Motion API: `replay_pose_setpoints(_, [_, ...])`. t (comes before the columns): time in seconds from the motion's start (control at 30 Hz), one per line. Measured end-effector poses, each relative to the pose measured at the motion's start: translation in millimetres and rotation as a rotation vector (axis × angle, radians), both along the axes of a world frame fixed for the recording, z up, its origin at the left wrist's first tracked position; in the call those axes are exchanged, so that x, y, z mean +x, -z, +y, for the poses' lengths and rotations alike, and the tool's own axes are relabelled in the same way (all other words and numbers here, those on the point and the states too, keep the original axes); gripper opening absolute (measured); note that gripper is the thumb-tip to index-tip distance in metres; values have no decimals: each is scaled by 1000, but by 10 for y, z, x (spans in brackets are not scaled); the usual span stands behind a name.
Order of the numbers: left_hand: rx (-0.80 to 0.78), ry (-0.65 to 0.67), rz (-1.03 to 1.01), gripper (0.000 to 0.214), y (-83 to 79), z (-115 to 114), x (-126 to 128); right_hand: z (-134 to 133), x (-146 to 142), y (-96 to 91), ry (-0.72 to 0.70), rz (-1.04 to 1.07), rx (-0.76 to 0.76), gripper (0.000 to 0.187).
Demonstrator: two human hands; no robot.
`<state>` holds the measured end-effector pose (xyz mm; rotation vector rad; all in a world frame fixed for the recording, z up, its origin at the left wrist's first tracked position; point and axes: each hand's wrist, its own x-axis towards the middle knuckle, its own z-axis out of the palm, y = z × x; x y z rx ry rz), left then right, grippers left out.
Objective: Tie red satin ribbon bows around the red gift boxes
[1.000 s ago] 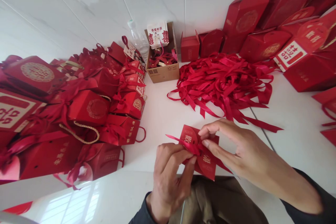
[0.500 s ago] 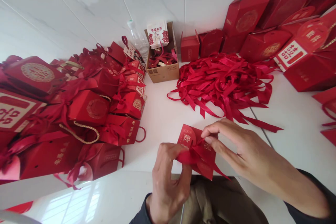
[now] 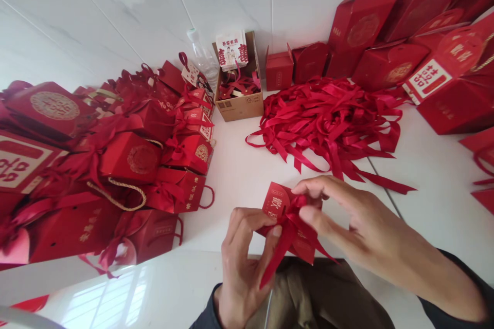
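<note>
A small red gift box (image 3: pixel 276 198) with gold lettering sits at the table's front edge, tilted to my view. Across its top lies a red ribbon (image 3: pixel 281 249) knotted in a bow, one tail hanging down toward me and another to the right. My left hand (image 3: pixel 249 257) pinches the bow's left loop between thumb and fingers at the box's left side. Thumb and curled fingers of my right hand (image 3: pixel 339 216) are around the bow's right loop; their exact contact is partly hidden.
Behind the box lies a heap of loose red ribbons (image 3: pixel 332 123). A cardboard box (image 3: pixel 241 108) holding cards and ribbon pieces stands near the wall, beside a clear plastic bottle (image 3: pixel 203 56). Bow-tied red boxes (image 3: pixel 129 157) crowd the left; more red boxes (image 3: pixel 358 20) line the right.
The right thumb and index finger have parted slightly around the bow's right loop. A ribbon tail now hangs down beside my left thumb, and the left fingers have shifted a little.
</note>
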<state>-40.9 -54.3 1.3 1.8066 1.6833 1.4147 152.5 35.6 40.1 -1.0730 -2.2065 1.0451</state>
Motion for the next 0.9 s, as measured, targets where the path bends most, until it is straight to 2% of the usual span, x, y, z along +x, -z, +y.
replay_pose_setpoints(0.13, [-5,3,-17,19,11,-3,0,-25,-13,50,-126,-37,158,42])
replay_pose_setpoints(0.23, [10,7,-11,25,11,1,3,-26,13,46,-93,-68,156,42])
replay_pose_setpoints(0.37, [9,17,-8,28,-1,8,5,21,69,-89,-76,-49,-94,34])
replay_pose_setpoints(0.43, [2,25,-2,27,-8,12,5,60,79,-146,-100,64,-239,43])
replay_pose_setpoints(0.5, [-5,25,-3,27,-12,13,5,101,68,-150,-68,162,-288,51])
replay_pose_setpoints(0.6, [-1,15,-6,28,1,9,9,146,22,-59,37,130,-105,40])
replay_pose_setpoints(0.7, [-14,6,-14,32,26,-4,11,159,-15,49,10,23,90,16])
replay_pose_setpoints(0.77, [-11,8,-26,33,37,-13,11,155,-17,86,-15,-2,81,11])
replay_pose_setpoints(0.9, [3,16,-63,35,39,-27,16,142,22,108,58,7,10,13])
